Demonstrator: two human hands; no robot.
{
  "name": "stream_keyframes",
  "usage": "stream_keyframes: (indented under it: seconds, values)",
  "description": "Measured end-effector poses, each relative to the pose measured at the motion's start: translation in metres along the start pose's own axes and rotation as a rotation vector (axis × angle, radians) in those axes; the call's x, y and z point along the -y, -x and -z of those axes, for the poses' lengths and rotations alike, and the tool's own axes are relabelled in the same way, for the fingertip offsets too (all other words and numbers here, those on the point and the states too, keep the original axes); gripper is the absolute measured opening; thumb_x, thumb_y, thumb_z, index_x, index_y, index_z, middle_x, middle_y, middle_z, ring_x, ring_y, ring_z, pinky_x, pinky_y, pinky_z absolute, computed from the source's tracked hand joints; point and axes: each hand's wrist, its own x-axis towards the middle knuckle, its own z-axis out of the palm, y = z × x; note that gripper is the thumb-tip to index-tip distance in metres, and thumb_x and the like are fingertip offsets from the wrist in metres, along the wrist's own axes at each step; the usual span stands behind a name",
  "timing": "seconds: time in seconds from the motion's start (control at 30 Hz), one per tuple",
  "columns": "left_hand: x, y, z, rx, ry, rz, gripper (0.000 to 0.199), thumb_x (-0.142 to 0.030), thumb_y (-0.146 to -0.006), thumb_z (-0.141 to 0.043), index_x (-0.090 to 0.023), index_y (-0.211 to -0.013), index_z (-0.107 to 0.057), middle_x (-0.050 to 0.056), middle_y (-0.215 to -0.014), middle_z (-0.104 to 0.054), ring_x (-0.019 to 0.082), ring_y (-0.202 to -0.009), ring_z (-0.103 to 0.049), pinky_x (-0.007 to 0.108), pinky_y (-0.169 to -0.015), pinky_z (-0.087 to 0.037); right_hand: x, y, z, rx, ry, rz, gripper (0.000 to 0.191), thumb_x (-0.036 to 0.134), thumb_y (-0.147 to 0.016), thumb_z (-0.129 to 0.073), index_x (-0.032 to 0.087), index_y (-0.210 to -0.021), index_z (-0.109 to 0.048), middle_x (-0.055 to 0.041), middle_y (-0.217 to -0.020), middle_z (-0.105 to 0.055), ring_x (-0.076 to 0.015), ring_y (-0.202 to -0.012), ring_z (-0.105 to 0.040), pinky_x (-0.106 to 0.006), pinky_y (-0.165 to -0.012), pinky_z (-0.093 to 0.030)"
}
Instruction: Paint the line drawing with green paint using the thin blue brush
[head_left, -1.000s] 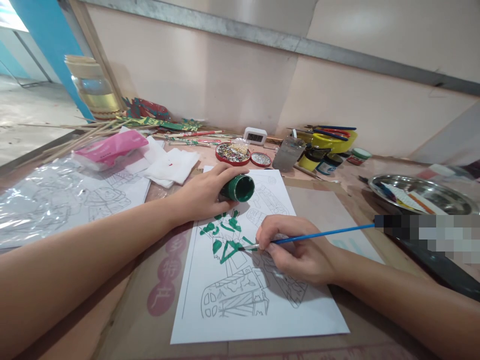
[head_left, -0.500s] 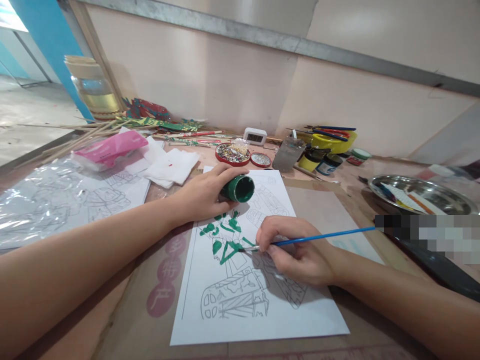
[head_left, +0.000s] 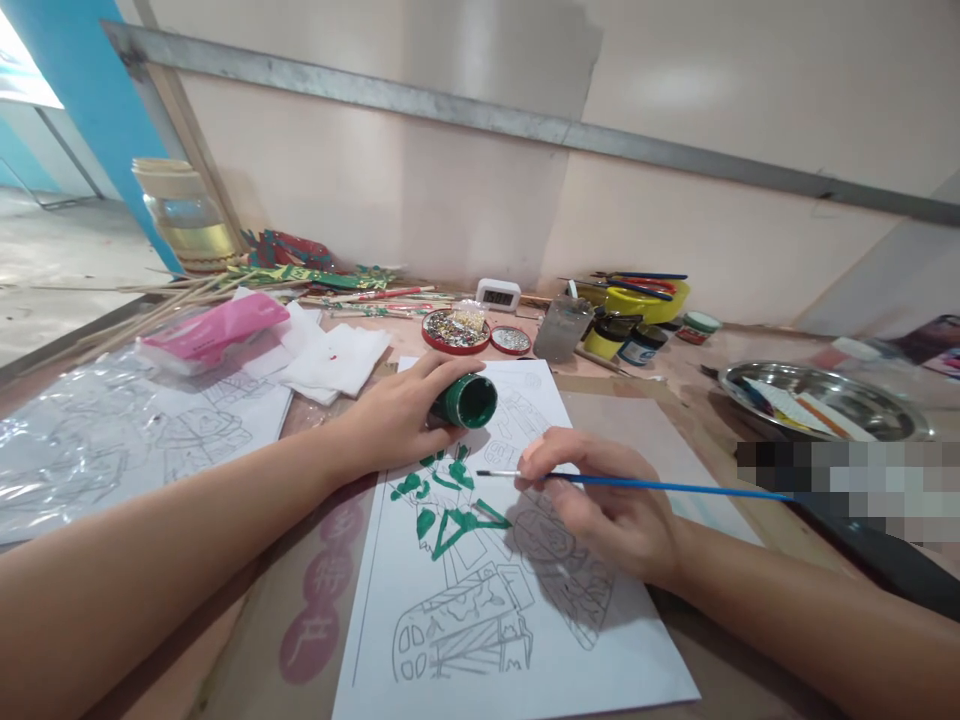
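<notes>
My left hand (head_left: 409,415) is closed around a jar of green paint (head_left: 466,402), tipped on its side with its mouth toward the right, over the upper part of a white drawing sheet (head_left: 360,640). In my right hand (head_left: 600,490) is a thin blue paintbrush (head_left: 652,486), pinched near its metal end. The dark bristle tip points left and hovers above the sheet, below the jar's mouth. Pencil line drawings cover the sheet, and several shapes near its middle carry green paint (head_left: 457,522).
Behind the sheet stand glitter in a red lid (head_left: 454,330), a small white clock (head_left: 498,295), a cloudy water cup (head_left: 562,328) and paint jars (head_left: 609,335). A steel bowl (head_left: 862,385) sits right. Left are tissues (head_left: 337,360), a pink packet (head_left: 217,332) and plastic-covered drawings (head_left: 202,425).
The brush tip has lifted off the green strokes and moved up toward the jar's mouth. My left hand still holds the jar, and the camera view has tilted slightly.
</notes>
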Motion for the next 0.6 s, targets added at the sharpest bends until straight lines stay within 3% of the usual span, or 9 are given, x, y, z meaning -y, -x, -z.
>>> stream_keyframes:
  seconds: [0.17, 0.37, 0.6]
  values:
    - [0.0, 0.002, 0.001, -0.006, -0.016, -0.013, 0.065, -0.03, -0.09, -0.065, -0.029, -0.149, -0.039, 0.012, -0.141, -0.051, 0.033, -0.121, -0.062, 0.05, -0.103, -0.052, -0.007, -0.003, 0.001, -0.14, 0.069, -0.063, 0.019, 0.01, -0.092, -0.052, 0.021, -0.094, -0.067, -0.0037, -0.09, -0.074, -0.0177, -0.084, -0.07, -0.031, -0.077, -0.058]
    - [0.002, 0.003, 0.0, -0.003, -0.013, -0.019, 0.067, -0.027, -0.089, -0.066, -0.031, -0.15, -0.039, 0.012, -0.138, -0.05, 0.035, -0.124, -0.06, 0.055, -0.103, -0.051, -0.018, -0.003, 0.001, -0.047, 0.142, -0.272, 0.022, 0.02, -0.097, -0.05, 0.023, -0.107, -0.07, -0.004, -0.102, -0.075, -0.018, -0.087, -0.071, -0.029, -0.074, -0.056]
    - [0.003, 0.002, -0.001, 0.004, 0.0, -0.008, 0.068, -0.026, -0.088, -0.067, -0.032, -0.15, -0.04, 0.012, -0.14, -0.048, 0.035, -0.123, -0.06, 0.055, -0.103, -0.052, -0.017, -0.004, -0.001, -0.042, 0.171, -0.265, 0.018, 0.02, -0.096, -0.052, 0.023, -0.102, -0.069, -0.002, -0.095, -0.075, -0.0167, -0.083, -0.07, -0.027, -0.072, -0.055]
